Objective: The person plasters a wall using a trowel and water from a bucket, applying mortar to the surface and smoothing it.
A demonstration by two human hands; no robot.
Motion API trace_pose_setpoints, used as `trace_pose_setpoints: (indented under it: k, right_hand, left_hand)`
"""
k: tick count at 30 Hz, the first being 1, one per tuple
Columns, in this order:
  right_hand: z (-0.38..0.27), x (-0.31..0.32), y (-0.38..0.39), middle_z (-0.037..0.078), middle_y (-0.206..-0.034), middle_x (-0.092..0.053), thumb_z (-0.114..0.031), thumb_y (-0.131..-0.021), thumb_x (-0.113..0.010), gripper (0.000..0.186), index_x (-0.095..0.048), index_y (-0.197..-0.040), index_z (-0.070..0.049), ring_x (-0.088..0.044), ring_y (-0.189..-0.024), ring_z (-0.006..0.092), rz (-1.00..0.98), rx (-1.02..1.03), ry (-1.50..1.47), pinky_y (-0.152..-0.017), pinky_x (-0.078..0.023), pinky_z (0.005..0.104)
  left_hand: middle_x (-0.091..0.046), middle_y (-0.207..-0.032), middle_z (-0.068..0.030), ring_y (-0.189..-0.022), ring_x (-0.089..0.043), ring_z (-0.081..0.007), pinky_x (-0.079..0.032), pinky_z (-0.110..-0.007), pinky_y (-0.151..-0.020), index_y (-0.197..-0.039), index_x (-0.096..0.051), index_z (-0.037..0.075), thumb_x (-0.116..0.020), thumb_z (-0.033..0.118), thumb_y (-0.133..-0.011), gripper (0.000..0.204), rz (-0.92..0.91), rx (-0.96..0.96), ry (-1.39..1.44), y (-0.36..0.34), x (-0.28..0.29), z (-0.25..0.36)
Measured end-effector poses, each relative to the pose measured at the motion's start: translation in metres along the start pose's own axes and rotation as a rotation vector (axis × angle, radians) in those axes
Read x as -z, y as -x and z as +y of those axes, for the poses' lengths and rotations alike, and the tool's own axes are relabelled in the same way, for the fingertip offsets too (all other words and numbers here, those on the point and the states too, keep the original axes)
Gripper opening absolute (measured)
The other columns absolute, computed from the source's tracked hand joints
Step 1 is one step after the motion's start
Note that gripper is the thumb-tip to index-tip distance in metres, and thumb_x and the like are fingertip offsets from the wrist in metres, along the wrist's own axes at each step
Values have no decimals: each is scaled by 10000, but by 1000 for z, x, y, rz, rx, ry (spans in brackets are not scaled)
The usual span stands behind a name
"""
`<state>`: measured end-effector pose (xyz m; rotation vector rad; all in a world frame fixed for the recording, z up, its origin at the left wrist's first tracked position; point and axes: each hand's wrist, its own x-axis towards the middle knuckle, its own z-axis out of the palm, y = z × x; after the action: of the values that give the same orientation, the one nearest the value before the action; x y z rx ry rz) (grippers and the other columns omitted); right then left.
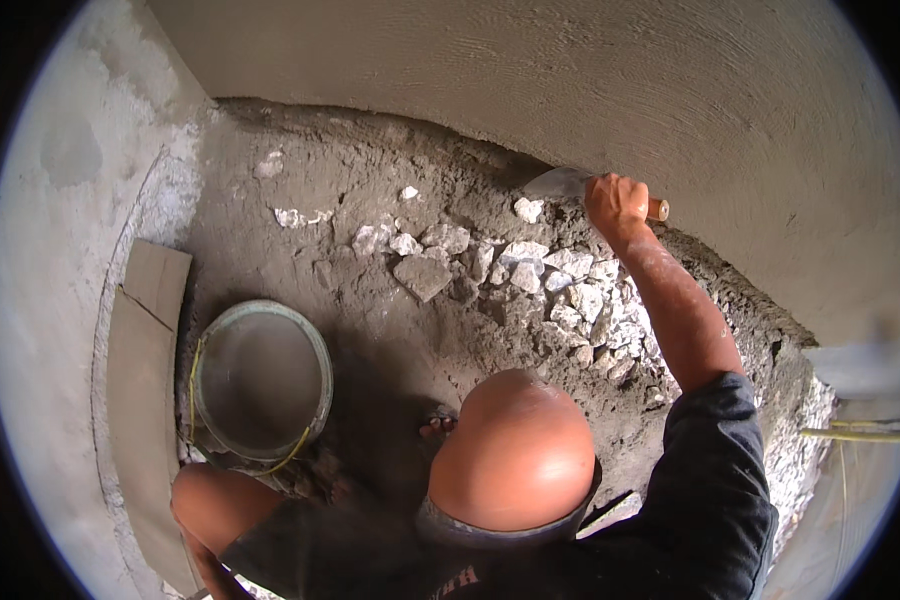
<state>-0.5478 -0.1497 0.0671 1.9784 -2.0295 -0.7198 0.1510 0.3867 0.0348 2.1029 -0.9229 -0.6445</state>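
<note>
My right hand is closed around the wooden handle of a trowel, at the end of my outstretched right arm. The trowel's metal blade points left, lying along the lower edge of the grey plastered wall, where it meets the rough ground. Below the hand are pale broken stones and crumbly mortar. My left hand is out of the picture; only part of an arm shows at the lower left, beside my bent knee.
A round bucket with grey contents and a yellow handle stands left of my legs. Behind it, a long board leans along the pale left wall. My other knee rises in front. A yellow hose or cord lies far right.
</note>
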Motion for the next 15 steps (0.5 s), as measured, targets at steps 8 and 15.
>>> trace_pose_setpoints:
  k: [8,15]
  right_hand:
    - [-13,6,-11,95,-1112,-759,-203,-1005,-524,263,-758,-1111,-148,-726,-1075,276,-48,-29,54,-852,-569,386]
    - [-9,12,-12,98,-1161,-745,-194,-1002,-518,270,-739,-1149,-146,-707,-1122,287,-95,-64,48,-880,-565,396]
  left_hand:
    - [-671,-914,-78,-800,-631,-180,-538,-327,-714,-1024,-621,10,-638,93,-932,125,26,47,19,33,13,-30]
    - [-668,-926,-85,-812,-631,-188,-541,-334,-715,-1048,-621,9,-635,98,-936,143,22,40,-1,32,15,-34]
